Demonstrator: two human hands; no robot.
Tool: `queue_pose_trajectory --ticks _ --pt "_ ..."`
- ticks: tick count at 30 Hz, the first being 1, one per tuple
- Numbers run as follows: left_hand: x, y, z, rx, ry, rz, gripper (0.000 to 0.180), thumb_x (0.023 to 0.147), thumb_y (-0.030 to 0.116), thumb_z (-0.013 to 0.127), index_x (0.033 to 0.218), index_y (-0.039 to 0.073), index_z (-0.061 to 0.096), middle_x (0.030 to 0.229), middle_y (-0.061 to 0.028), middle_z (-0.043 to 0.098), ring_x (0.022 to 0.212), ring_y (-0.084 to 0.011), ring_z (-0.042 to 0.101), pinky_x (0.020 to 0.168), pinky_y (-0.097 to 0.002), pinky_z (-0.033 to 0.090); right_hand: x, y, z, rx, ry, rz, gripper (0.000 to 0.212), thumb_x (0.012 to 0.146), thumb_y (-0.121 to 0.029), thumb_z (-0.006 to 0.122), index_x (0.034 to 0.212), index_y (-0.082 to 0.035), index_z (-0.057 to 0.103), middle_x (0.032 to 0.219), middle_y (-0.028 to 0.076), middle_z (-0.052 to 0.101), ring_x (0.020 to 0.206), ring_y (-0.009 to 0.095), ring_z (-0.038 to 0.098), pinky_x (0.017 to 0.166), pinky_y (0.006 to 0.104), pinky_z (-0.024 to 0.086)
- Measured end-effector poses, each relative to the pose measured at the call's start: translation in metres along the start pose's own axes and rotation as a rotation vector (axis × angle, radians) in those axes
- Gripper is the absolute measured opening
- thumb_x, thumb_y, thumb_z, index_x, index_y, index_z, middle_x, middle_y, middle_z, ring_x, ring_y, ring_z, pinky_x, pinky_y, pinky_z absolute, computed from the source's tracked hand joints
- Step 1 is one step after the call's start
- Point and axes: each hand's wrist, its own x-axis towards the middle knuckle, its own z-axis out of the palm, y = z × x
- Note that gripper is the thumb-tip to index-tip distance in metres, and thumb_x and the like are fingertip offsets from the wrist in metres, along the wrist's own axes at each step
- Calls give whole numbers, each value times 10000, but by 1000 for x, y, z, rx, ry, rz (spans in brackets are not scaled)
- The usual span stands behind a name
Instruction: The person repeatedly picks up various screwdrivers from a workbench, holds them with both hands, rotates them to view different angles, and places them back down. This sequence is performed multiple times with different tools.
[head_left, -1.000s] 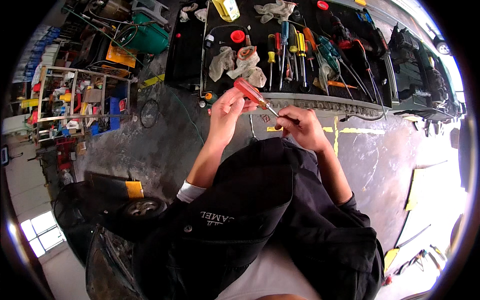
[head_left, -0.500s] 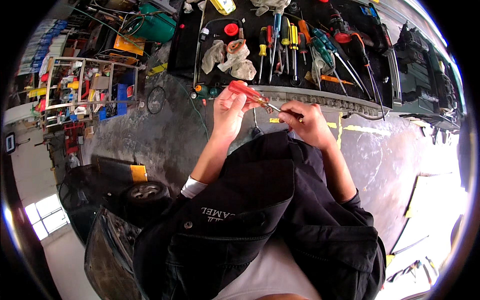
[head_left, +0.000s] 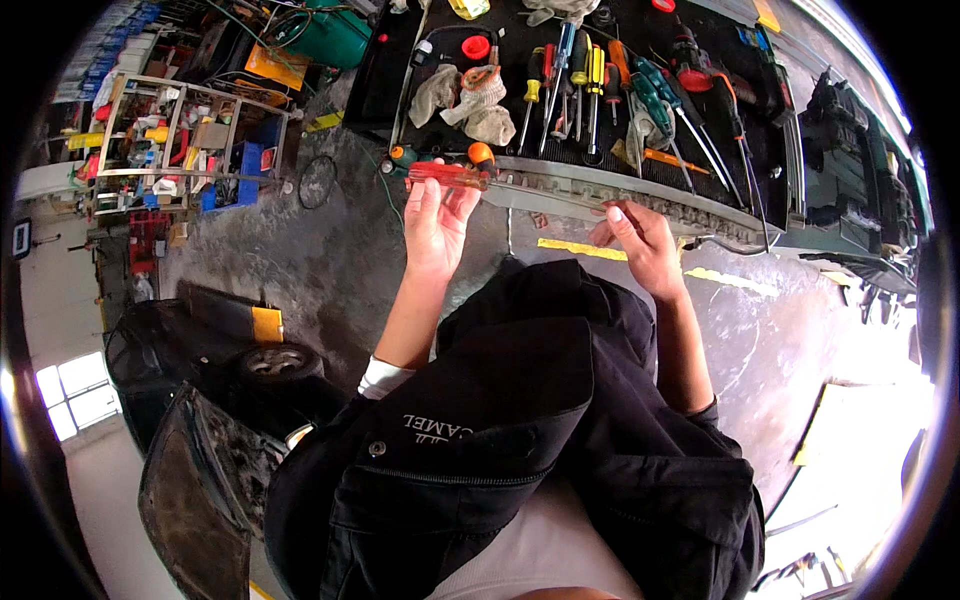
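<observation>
My left hand (head_left: 437, 225) is closed round the red translucent handle of a screwdriver (head_left: 440, 178). The long metal shaft points right, level with the front edge of the tool tray (head_left: 560, 160). Close to the shaft's far end is my right hand (head_left: 645, 248), its thumb and fingers apart and slightly blurred. Whether a fingertip touches the tip is hard to tell. Just beyond the shaft, several screwdrivers lie side by side, among them one with a yellow handle (head_left: 532, 92). A round orange piece (head_left: 481, 155) sits behind the red handle.
Crumpled whitish gloves (head_left: 480, 108) and a red cap (head_left: 475, 47) lie on the tray's left; a red and black power drill (head_left: 690, 70) is at its right. A metal-framed shelf of parts (head_left: 185, 140) stands left. A wheel (head_left: 280, 362) is at lower left.
My right hand has let go of the shaft and moved right, toward its tip. My left hand has shifted left with the screwdriver, now more level. The view has tilted slightly.
</observation>
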Motion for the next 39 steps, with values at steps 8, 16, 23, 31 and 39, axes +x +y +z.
queue_pose_trajectory --ticks 8,16,23,31,39 --pt "-14 -6 -5 -119 15 16 346 1032 204 588 1331 42 522 1271 -137 634 1158 -257 639 1032 -409 551 -8 7 2 169 -23 34 430 1088 -308 472 1061 84 647 820 108 697 755 158 657 736 295 527" --pt "-14 -8 -4 -82 -30 3 398 1041 282 563 1361 48 521 1306 -135 610 1202 -239 612 1090 -399 511 -12 6 -1 200 -25 13 424 1088 -311 469 1038 69 649 817 99 690 761 156 651 744 292 521" --pt "-13 -16 -5 -120 -58 -24 412 1047 283 550 1385 53 502 1331 -136 596 1211 -251 610 1099 -409 504 -15 11 -3 260 -49 1 432 1093 -316 454 1035 65 650 813 94 683 760 160 645 748 301 519" --pt "-6 -19 0 -149 -78 -47 430 1046 283 544 1410 63 479 1350 -142 583 1238 -261 597 1111 -424 495 -14 11 -7 283 -14 9 468 1092 -349 442 1010 58 657 813 98 688 756 166 648 750 301 517" --pt "-3 -23 8 -185 -86 -78 394 1035 238 569 1391 81 505 1337 -118 607 1233 -246 599 1103 -441 495 -13 10 -7 323 69 77 455 1085 -339 466 991 62 660 796 94 681 739 170 652 740 304 524"
